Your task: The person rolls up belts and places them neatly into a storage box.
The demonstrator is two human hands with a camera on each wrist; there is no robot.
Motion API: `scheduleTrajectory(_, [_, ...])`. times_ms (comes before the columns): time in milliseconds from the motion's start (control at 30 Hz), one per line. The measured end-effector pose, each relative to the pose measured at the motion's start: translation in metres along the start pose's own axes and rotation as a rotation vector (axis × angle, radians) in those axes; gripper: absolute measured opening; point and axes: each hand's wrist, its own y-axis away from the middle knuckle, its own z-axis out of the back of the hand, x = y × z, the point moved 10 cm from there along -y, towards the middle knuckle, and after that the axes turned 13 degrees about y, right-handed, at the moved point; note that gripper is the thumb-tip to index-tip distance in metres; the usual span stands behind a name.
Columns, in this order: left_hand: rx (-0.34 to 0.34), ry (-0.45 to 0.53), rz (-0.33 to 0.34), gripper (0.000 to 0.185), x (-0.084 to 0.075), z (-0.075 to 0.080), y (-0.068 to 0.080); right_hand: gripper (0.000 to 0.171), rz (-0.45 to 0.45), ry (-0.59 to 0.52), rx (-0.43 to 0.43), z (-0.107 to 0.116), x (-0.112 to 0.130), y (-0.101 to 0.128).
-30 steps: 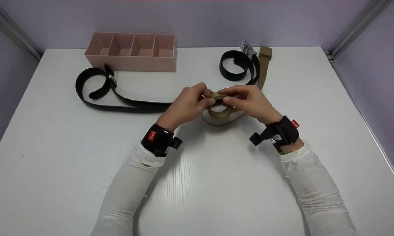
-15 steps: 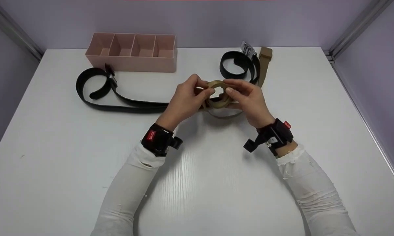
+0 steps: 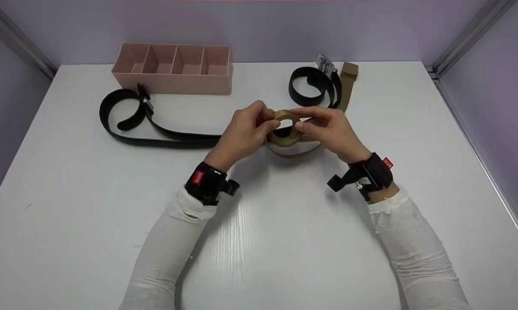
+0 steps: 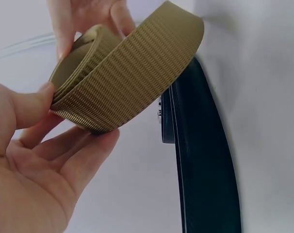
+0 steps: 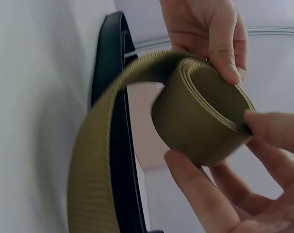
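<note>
A khaki webbing belt (image 3: 287, 142) is partly wound into a roll above the middle of the table. My left hand (image 3: 246, 131) pinches the left side of this roll, thumb on the inner edge and fingers outside. On the opposite side, my right hand (image 3: 331, 131) holds it between thumb and fingers. A loose length of the webbing (image 5: 91, 170) curves away from the coil. Its brown end piece (image 3: 350, 69) lies at the back right. Black strap (image 3: 168, 140) passes behind the hands, which hide its middle stretch.
At the back left stands a pink divided box (image 3: 172, 84). A looped black belt end (image 3: 108, 116) with a metal fitting lies before it. Another black coil (image 3: 299, 98) sits back right, beside a silver buckle (image 3: 326, 65). Walls border the white table (image 3: 259, 241).
The roll rose away from me, then came slightly back down. My right hand swung inward and returned outward, while the fingers of both hands shifted around the coil. The black straps stayed put.
</note>
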Motion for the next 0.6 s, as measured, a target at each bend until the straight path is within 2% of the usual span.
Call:
scheduleTrajectory(100, [0.057,-0.024,0.029,0.016,0.003,-0.006,0.001,0.034,0.015,0.117,0.054,-0.004,0.011,0.002])
scheduleTrajectory(200, [0.113,-0.071,0.026,0.015,0.003,-0.013,0.002,0.031,0.036,0.208,0.097,-0.009,0.021,0.005])
scheduleTrajectory(300, [0.136,-0.087,0.015,0.014,0.003,-0.017,0.002,0.030,0.049,0.247,0.109,-0.011,0.023,0.006])
scheduleTrajectory(433, [0.110,-0.069,0.015,0.015,0.004,-0.016,0.001,0.031,0.039,0.187,0.076,-0.008,0.014,0.004])
scheduleTrajectory(600, [0.048,0.000,0.002,0.019,0.003,-0.010,-0.001,0.032,0.012,0.025,-0.011,-0.002,-0.004,0.000])
